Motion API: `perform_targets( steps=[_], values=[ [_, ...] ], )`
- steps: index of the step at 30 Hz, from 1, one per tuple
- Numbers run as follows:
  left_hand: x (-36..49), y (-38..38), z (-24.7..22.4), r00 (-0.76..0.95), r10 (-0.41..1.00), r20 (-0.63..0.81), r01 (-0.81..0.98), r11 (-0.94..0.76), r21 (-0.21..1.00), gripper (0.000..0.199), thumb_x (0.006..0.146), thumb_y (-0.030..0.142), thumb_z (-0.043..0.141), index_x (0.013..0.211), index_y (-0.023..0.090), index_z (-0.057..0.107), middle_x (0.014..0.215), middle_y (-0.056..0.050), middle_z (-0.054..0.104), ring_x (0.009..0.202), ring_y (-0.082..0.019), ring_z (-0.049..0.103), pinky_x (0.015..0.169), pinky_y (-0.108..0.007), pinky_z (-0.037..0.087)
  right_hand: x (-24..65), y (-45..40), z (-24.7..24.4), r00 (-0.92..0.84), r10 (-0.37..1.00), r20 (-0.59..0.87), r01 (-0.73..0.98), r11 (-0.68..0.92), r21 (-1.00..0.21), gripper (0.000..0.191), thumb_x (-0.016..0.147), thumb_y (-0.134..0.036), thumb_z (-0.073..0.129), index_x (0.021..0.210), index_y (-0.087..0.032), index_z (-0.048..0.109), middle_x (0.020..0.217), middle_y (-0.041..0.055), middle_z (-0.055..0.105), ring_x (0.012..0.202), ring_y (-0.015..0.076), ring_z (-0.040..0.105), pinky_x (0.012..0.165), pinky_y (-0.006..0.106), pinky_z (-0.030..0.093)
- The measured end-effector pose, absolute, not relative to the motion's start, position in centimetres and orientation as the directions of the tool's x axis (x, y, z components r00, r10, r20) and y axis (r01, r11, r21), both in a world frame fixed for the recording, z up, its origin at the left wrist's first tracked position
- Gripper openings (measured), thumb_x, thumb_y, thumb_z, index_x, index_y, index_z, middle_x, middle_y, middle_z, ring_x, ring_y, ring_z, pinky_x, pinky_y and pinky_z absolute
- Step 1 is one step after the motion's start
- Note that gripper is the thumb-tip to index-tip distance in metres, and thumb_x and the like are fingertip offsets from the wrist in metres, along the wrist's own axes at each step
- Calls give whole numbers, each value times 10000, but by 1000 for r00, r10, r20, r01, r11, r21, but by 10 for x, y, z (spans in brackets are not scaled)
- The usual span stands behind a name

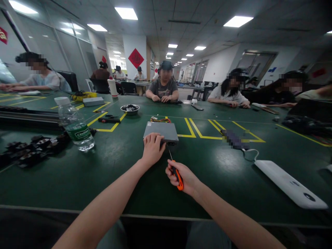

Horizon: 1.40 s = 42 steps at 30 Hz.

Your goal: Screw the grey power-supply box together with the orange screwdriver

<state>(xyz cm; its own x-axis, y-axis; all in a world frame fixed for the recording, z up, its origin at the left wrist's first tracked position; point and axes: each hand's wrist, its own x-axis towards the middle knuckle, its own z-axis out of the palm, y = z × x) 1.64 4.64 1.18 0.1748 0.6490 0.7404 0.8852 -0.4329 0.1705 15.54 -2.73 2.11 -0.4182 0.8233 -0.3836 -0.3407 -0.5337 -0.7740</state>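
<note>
A grey metal computer power supply [160,128] lies flat on the green table, with a bundle of coloured cables [160,120] coming out at its far side. My left hand [152,149] grips its near left part, fingers over the top and thumb down at the front face. In my right fist [185,175] is an orange and black screwdriver [179,180]. Its thin shaft points up and away towards the front face of the power supply, beside the socket. The tip appears just short of the case; whether it touches a screw is too small to tell.
Left of me stand a water bottle [77,129] and several dark parts [33,150]. A metal bowl [130,110] of small pieces and a black tool [109,120] sit farther off. A white device [287,181] with a cable lies right. Co-workers sit around the table.
</note>
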Motion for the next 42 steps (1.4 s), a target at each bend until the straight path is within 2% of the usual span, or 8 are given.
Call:
perform_targets(
  steps=[10,42],
  values=[
    [17,48,12,175,650,739,885,-434,171,212,816,283,521,1010,200,522,1108,-82,538,1039,-251,447,894,-402,315,160,-37,29,-287,868,-406,-476,-497,-726,217,799,-239,498,612,-182,402,490,-60,447,343,21,313,309,130,200],
    [16,47,12,186,649,737,878,-447,171,208,816,288,518,1003,197,513,1103,-78,536,1029,-248,444,884,-396,304,160,-36,22,-250,883,-398,-447,-470,-761,190,760,-226,533,618,-175,418,493,-55,479,351,24,338,314,134,222]
  ],
)
